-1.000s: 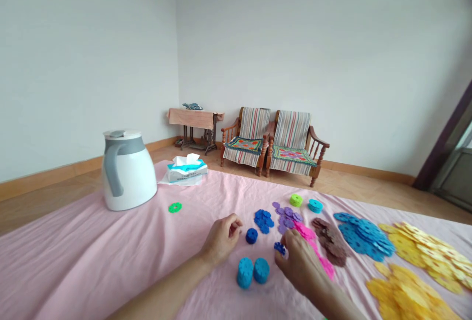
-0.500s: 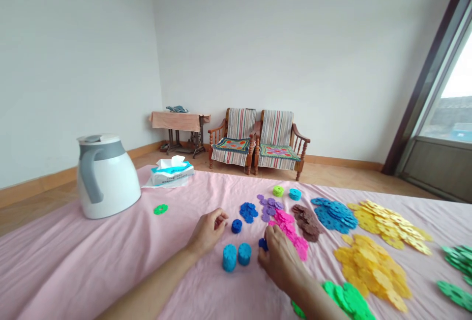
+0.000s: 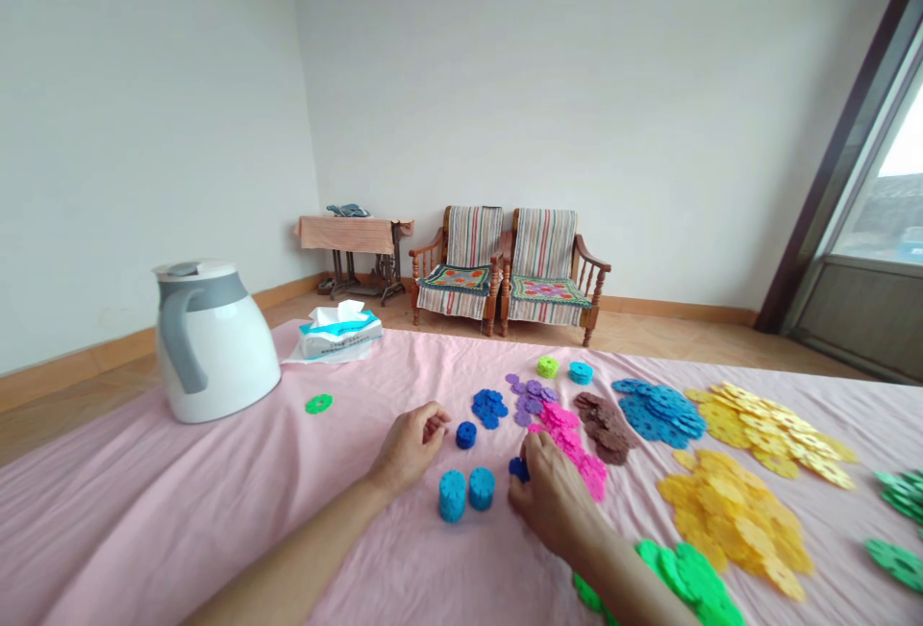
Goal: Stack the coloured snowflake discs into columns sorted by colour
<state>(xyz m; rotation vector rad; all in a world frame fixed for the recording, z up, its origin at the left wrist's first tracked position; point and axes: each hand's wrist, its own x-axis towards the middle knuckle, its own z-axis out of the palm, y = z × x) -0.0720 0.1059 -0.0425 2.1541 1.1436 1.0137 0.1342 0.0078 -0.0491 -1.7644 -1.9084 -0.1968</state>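
My right hand [image 3: 554, 491] is closed at the cloth, its fingertips on a dark blue flower-shaped plastic disc [image 3: 517, 469] that peeks out on the left; the fingers hide the rest. My left hand [image 3: 412, 443] hovers with loosely curled fingers and nothing visible in them. Just right of its fingertips stands a short dark blue stack of discs [image 3: 465, 435]. Two light blue stacks, one taller [image 3: 452, 496] and one shorter [image 3: 482, 488], stand side by side between the forearms. Behind the dark blue stack lies a loose dark blue pile [image 3: 489, 408].
Purple [image 3: 530, 397], pink [image 3: 581, 453], brown [image 3: 604, 429], blue [image 3: 660, 412], yellow [image 3: 742, 515] and green [image 3: 688, 578] disc piles spread rightward. A lime stack [image 3: 547, 367] and a cyan stack [image 3: 581, 373] stand behind. A white jug [image 3: 223, 357], tissue pack [image 3: 340, 332] and single green disc [image 3: 318, 404] are left.
The camera view has shifted slightly. Both hands keep nearly the same places, the right one still at the dark blue disc; the stacks and piles look unchanged.
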